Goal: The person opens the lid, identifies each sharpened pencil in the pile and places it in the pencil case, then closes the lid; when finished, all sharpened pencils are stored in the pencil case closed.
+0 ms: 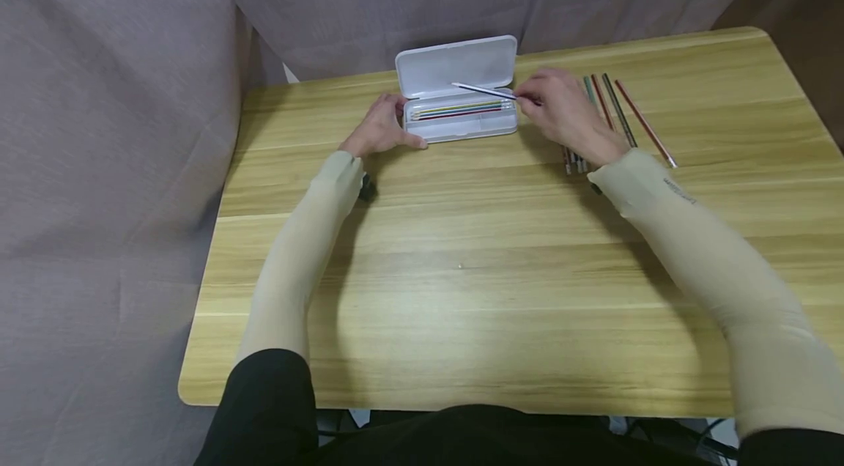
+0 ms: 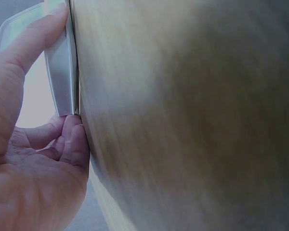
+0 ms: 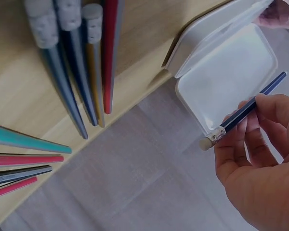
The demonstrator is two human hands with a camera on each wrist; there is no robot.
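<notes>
My right hand (image 1: 567, 114) pinches a slim dark-blue pencil with a metal ferrule and pale eraser tip (image 3: 243, 111) between thumb and curled fingers, holding it in the air just above the open white plastic pencil case (image 1: 461, 118). I judge the pencil light and stiff, its lacquered shaft a little slippery, its point the part that could snap; taking it near the eraser end, as I do, leaves the long shaft free to tip downward, so a hold nearer the middle would steady it better. It looks thin and straight, blue along its length, with a silver band before the eraser.

My left hand (image 1: 382, 130) rests on the wooden worktop (image 1: 475, 268) against the left end of the case, thumb along the front wall and fingers curled in loosely behind it, bracing rather than lifting. The case seems light and rigid, likely to skate on the smooth wood if left unheld. Its lid stands open at the far side, and several coloured pencils (image 1: 461, 109) lie lengthwise in the tray.

A loose row of more coloured pencils (image 1: 616, 114) lies on the worktop just beside my right hand, partly under it, with grey curtain cloth (image 1: 119, 121) behind
</notes>
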